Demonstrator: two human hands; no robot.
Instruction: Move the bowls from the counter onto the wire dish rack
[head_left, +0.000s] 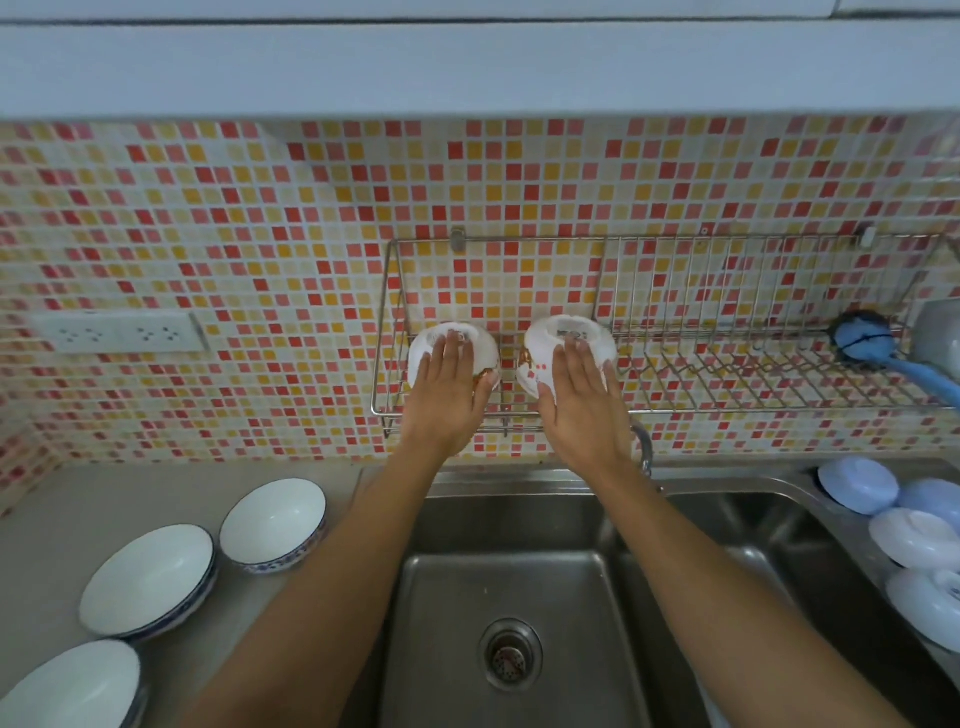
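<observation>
Left hand (448, 384): it is reaching up to the centre of the frame and lying over an upturned white bowl (453, 358), fingers close together along its rounded back, thumb out on the right side; the palm is pressing on the bowl rather than curling round it.
Right hand (576, 395): it is lying flat on a second upturned bowl (569, 353) just to the right of the first, fingers straight and side by side, thumb spread to the left against the bowl's lower edge.
The two bowls: both are sitting foot-up in the left end of the wire rack (675, 374), side by side and nearly touching; each is showing brownish and red markings near the rim.
Wire rack: it is hanging on the tiled wall (260, 234) in the middle right of the frame; a blue brush (862, 343) is lying in its right end.
Counter (47, 545): at the lower left, three white bowls with blue rims are waiting open side up, one near the sink (272, 525), one in the middle (148, 579), one at the bottom edge (72, 686).
Sink (519, 597): it is filling the lower centre, under both forearms.
Right edge: several pale blue and white round dishes (914, 535) are standing beside the sink; I cannot tell what they are.
Wall socket (119, 332): it is sitting at the left on the tiles.
</observation>
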